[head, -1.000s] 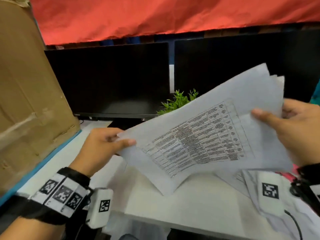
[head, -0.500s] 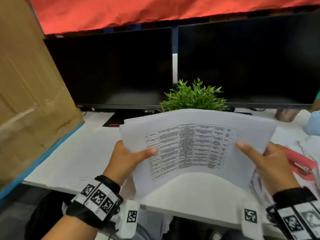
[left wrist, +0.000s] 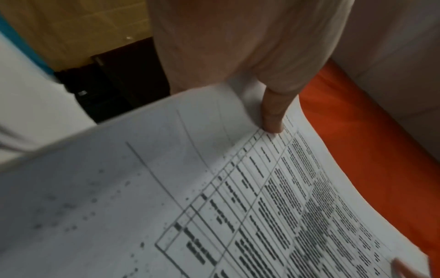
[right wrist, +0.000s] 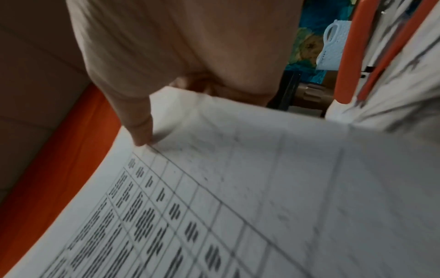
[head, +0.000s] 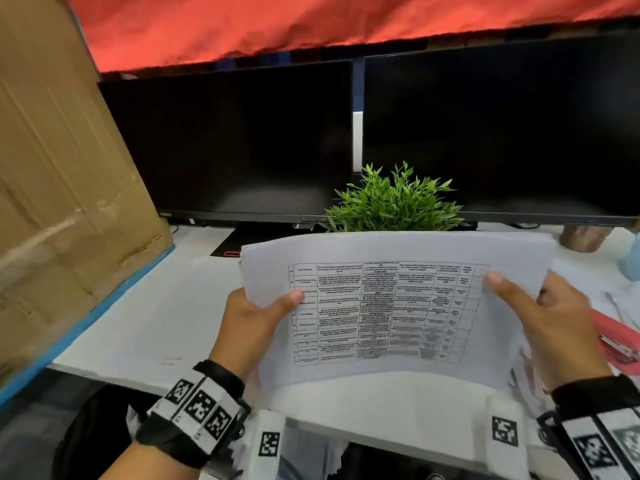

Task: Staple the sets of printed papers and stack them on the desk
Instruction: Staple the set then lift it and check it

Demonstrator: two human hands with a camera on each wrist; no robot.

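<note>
A set of printed papers (head: 391, 306) with a table on the top sheet is held up over the white desk (head: 162, 306), bowed across its width. My left hand (head: 256, 317) grips its left edge, thumb on top, fingers behind. My right hand (head: 550, 323) grips the right edge the same way. In the left wrist view the left thumb (left wrist: 273, 114) presses the papers (left wrist: 214, 206). The right thumb (right wrist: 140, 129) lies on the papers (right wrist: 238, 206) in the right wrist view. A red stapler (head: 620, 341) lies on the desk just right of my right hand, partly hidden.
Two dark monitors (head: 239, 143) stand at the back with a green plant (head: 394, 202) between them, just behind the papers. A cardboard panel (head: 59, 188) walls off the left side. More loose sheets (head: 523, 372) lie under my right hand. A cup (head: 581, 237) stands far right.
The papers swung down from a raised tilt at the right to level in front of me. Both hands came lower and closer, still holding the two edges.
</note>
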